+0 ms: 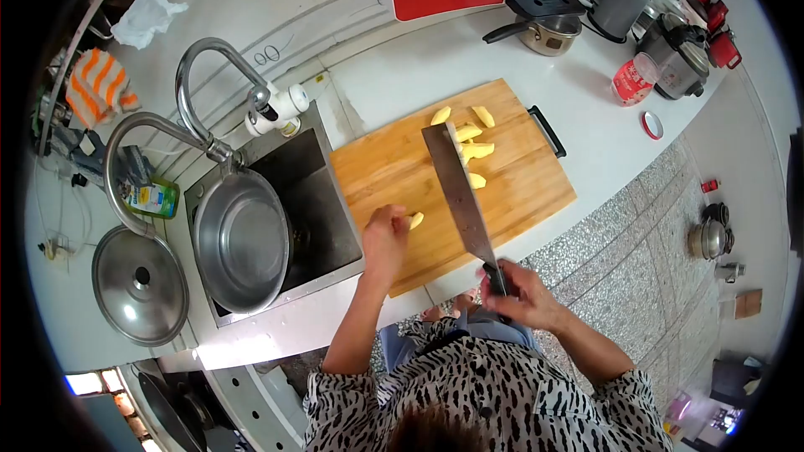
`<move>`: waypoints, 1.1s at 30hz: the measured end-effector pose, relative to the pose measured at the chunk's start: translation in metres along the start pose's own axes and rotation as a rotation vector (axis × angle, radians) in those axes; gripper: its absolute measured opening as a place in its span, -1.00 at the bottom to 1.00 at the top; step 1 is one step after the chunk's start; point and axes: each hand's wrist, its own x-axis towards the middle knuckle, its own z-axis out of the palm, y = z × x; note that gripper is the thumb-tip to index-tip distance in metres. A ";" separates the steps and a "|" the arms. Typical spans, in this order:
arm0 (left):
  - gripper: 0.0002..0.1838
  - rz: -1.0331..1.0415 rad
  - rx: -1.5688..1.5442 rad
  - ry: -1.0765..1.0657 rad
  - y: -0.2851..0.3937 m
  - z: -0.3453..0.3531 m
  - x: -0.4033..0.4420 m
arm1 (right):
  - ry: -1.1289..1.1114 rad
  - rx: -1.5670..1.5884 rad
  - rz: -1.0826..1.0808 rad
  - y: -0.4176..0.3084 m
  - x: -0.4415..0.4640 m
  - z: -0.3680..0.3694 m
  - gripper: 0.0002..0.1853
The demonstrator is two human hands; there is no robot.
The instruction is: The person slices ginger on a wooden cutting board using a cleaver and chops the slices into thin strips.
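My right hand (521, 295) is closed round the black handle of a wide-bladed knife (461, 192), whose blade points up and left over the wooden cutting board (528, 188). Several pale yellow pieces (477, 151) lie on the board just right of the blade and near its tip. My left hand (387, 238) is at the board's lower left, its fingers drawn together at a small yellow piece (416, 220). Whether the fingers grip that piece is hard to make out.
Left of the board is a sink (314, 201) with a metal basin (243, 243) under a curved faucet (134, 125). A round lid (141, 285) lies farther left. A saucepan (548, 33), a red-labelled jar (634, 79) and a cooker (677, 59) stand at the upper right.
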 end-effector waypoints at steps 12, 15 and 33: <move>-0.77 -0.365 -0.063 -0.231 0.035 0.003 -0.005 | 0.363 -0.448 0.007 -0.026 0.034 -0.006 -0.78; -0.73 -0.417 -0.061 -0.263 0.035 0.006 -0.009 | 0.265 -0.558 0.065 -0.008 0.046 -0.010 -0.77; -0.70 -0.485 -0.349 -0.331 0.019 0.019 -0.002 | -0.045 -0.930 0.009 0.003 0.055 -0.002 -0.76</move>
